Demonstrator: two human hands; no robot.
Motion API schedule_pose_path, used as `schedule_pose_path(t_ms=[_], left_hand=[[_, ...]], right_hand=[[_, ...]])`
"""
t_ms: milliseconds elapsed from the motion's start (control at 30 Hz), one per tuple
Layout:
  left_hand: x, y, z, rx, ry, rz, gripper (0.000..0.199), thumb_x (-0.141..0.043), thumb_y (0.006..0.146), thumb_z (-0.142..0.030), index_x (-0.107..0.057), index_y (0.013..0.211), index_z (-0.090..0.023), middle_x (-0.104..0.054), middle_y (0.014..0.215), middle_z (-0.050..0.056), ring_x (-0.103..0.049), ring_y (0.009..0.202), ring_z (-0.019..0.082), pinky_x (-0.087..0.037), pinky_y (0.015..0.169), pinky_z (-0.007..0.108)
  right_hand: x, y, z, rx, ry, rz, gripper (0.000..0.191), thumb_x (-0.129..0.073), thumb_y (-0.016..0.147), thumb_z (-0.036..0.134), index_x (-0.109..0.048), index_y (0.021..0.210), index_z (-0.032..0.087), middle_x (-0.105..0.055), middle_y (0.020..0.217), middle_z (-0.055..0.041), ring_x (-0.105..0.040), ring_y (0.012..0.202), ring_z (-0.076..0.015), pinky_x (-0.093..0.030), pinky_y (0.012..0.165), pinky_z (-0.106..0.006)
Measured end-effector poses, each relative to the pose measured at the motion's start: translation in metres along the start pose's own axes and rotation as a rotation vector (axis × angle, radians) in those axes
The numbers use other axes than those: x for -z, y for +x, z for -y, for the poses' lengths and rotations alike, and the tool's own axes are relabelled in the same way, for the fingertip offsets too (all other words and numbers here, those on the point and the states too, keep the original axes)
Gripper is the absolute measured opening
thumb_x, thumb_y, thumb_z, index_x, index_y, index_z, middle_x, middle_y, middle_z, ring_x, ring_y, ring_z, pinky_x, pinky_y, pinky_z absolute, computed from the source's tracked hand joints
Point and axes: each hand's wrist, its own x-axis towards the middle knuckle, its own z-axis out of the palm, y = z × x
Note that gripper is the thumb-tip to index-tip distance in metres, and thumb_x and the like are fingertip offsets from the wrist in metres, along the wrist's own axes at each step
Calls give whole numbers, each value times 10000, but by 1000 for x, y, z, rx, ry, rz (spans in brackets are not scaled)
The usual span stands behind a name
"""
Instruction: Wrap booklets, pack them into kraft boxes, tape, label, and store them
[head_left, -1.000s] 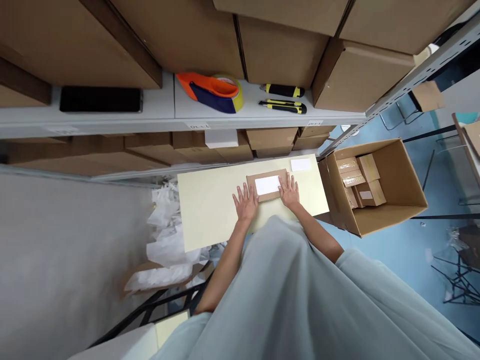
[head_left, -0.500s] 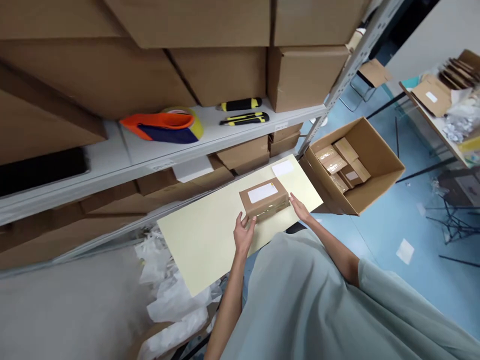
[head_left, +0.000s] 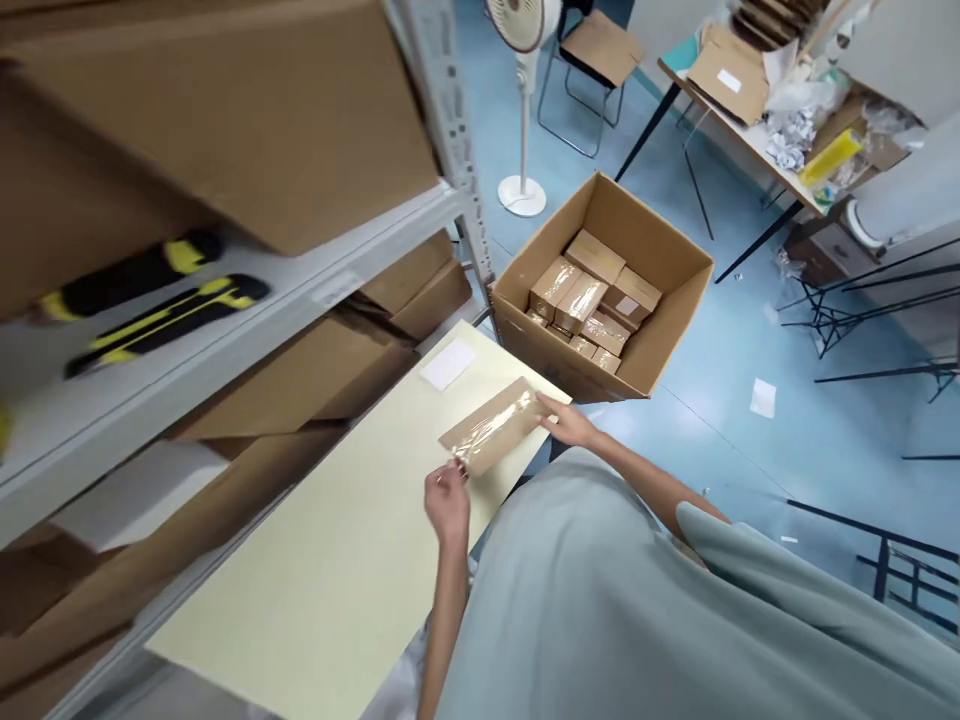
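Note:
A small brown cardboard box (head_left: 491,425) is between my hands above the pale yellow board (head_left: 322,540), its shiny taped side towards me. My left hand (head_left: 448,495) pinches the box's near left corner. On the opposite end, my right hand (head_left: 566,420) grips the box with fingers along its edge. A white label sheet (head_left: 448,364) lies on the board beyond the box. Just past the board's far end stands a large open carton (head_left: 675,330), holding several small taped boxes (head_left: 581,298).
At left, a metal shelf (head_left: 390,245) carries large cartons (head_left: 247,110) and two yellow-black utility knives (head_left: 169,320). Beyond the large carton are a white fan (head_left: 523,195), a chair (head_left: 600,50) and a cluttered table (head_left: 772,150). Paper (head_left: 763,398) lies on the blue floor.
The view has swung right towards the large carton. The small box has been turned: its white label faced up before, and now a taped side shows. Both hands have closed on it.

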Motion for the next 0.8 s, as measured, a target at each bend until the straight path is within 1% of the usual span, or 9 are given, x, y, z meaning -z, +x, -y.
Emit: schedule_pose_path(t_ms=[100,200,300,400,500,600,633,700,800], left_hand=[[-8,4,-15,72,-17,-130,272,-663,890,-475,-591,902,-213,-767,880,70,-818,920,282,-652,1055,550],[-21,-3,-42,121,1,-252,191,-659,798,-379,-556,865,-232,-700,776,26,-807,879,286,-643,1066,602],[-38,-24,-86,84,43,-332,169,-649,781,-355,-581,877,-234,-712,818,31,-812,953,300,-629,1103,619],[-68,-46,-147,-27,40,-359,149,-681,804,-351,-611,875,-239,-751,929,39,-805,1091,300,-620,1143,587],[-122,-49,-205,-154,70,-280,169,-700,873,-388,-611,916,-251,-761,982,38,-790,1173,308,-639,1115,567],[-199,-26,-236,-191,101,-62,248,-664,957,-379,-631,1170,-255,-795,1221,92,-767,1250,303,-632,1116,544],[-227,-13,-238,-197,118,37,330,-633,983,-359,-622,1294,-249,-772,1337,122,-737,1319,304,-615,1141,530],[-281,17,-228,-168,180,176,485,-628,993,-308,-571,1470,-235,-715,1487,145,-672,1428,299,-574,1197,488],[-343,61,-189,-87,211,309,539,-585,1015,-257,-535,1550,-213,-696,1535,139,-656,1449,291,-539,1235,462]], right_hand=[[7,25,2,41,4,102,809,-715,960,533,-521,1701,274,-561,1710,-37,-566,1577,-361,-462,1341,-500],[24,45,8,32,62,183,862,-784,916,436,-491,1720,331,-527,1733,6,-581,1562,-372,-497,1323,-468],[62,53,17,31,153,252,930,-800,913,504,-431,1751,343,-470,1769,19,-508,1617,-375,-458,1356,-486],[120,50,24,60,277,160,982,-744,945,631,-352,1785,306,-428,1797,-22,-436,1669,-322,-400,1393,-488],[184,50,20,8,345,-17,898,-668,1008,643,-332,1784,343,-436,1796,-16,-420,1679,-287,-371,1406,-490],[230,68,-8,-95,380,-204,836,-651,1030,634,-365,1756,332,-470,1777,-50,-445,1663,-320,-400,1384,-514],[240,80,-22,-125,382,-256,828,-657,1030,626,-374,1744,317,-480,1771,-67,-449,1658,-334,-403,1379,-525],[249,110,-56,-157,378,-310,795,-658,1032,600,-396,1716,289,-501,1753,-93,-460,1648,-349,-394,1375,-544],[246,172,-107,-159,342,-255,696,-635,1038,532,-455,1658,273,-560,1700,-104,-502,1611,-357,-398,1361,-566]])
